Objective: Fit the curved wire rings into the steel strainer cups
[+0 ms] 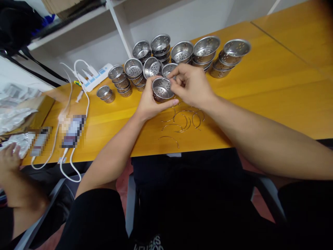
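My left hand (151, 100) is wrapped round a perforated metal cup (162, 89), its open mouth tilted up towards me. At the cup's right rim, my right hand (191, 85) is closed in a pinch; whatever its fingertips hold is too small to make out. Several thin curved wires (182, 121) lie loose on the table just below the hands. Right behind the held cup stand more perforated cups, among them a tilted one (151, 67) and another (169, 70) partly covered by my right fingers.
Stacked perforated cups (234, 52) line the back of the wooden table (273, 86). On the left are a white power strip (99, 77), a phone (74, 132) on a white cable and a second device (41, 141). Another person's hand (10, 156) rests by plastic bags (18, 118).
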Demonstrator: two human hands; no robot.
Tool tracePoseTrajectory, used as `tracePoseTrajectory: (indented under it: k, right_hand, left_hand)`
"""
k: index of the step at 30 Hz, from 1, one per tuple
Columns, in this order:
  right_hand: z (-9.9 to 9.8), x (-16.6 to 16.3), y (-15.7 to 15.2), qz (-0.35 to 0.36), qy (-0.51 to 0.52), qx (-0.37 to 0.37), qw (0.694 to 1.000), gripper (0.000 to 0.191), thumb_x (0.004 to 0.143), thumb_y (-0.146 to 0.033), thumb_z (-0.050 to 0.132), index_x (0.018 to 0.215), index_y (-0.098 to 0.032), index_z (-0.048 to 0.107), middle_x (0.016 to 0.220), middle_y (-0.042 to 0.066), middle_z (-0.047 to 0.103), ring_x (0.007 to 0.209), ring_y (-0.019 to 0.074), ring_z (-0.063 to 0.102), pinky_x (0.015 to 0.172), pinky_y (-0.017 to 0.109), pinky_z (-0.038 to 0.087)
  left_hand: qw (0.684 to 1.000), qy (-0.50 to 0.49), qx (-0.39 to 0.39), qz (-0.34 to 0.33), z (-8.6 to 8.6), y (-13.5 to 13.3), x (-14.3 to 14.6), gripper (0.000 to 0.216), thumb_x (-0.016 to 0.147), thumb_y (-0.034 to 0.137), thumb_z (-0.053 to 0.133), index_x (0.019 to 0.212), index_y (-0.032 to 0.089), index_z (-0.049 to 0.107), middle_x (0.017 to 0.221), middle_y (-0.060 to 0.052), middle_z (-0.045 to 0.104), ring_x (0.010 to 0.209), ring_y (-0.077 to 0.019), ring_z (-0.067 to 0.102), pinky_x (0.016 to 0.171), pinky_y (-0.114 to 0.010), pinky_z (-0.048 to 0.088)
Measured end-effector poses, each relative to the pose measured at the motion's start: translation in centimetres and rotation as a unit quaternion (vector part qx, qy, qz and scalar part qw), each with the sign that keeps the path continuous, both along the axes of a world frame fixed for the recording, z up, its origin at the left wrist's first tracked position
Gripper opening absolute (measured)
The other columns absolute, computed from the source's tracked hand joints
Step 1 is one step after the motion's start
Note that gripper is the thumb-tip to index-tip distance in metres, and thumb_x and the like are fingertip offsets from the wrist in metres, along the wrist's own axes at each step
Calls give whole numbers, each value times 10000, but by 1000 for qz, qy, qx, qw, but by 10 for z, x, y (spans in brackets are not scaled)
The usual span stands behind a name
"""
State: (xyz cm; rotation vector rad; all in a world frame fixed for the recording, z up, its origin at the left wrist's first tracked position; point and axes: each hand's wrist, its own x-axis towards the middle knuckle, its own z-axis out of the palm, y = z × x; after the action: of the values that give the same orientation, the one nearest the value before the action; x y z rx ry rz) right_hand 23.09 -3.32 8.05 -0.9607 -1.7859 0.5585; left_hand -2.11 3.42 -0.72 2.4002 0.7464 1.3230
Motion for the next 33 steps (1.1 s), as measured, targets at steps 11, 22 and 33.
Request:
tracePoseTrajectory:
  k: [11, 22, 33]
  right_hand:
    - [6, -1, -5, 83, 58, -23, 995, 471, 1075, -791, 968, 1062, -356, 789, 836, 32, 672, 763, 299, 609, 683, 481, 582]
    - [13, 5, -4, 207, 93, -89, 970, 779, 822, -1035, 1094, 953, -347, 752, 763, -13, 627, 710, 246, 562, 627, 429, 517]
    - [11, 7, -3, 200, 92, -96, 971, 715, 850, -959, 1130, 938, -360, 751, 709, -27, 665, 643, 246, 611, 585, 452, 564]
  left_hand:
    - [998, -26, -61, -7, 15, -16, 5, 1046, 936, 1019, 1006, 1639, 324, 664, 1400, -74, 815, 1301, -315, 874, 1275, -537, 714]
    - [996, 3, -70, -55, 21, -9, -10, 1066, 964, 1074, 923, 1673, 318, 673, 1510, -93, 835, 1372, -329, 889, 1287, -576, 736]
    - [997, 4, -38, -66, 17, -9, -6, 887, 1116, 801, 962, 1784, 369, 570, 1580, -112, 803, 1427, -342, 883, 1269, -571, 767]
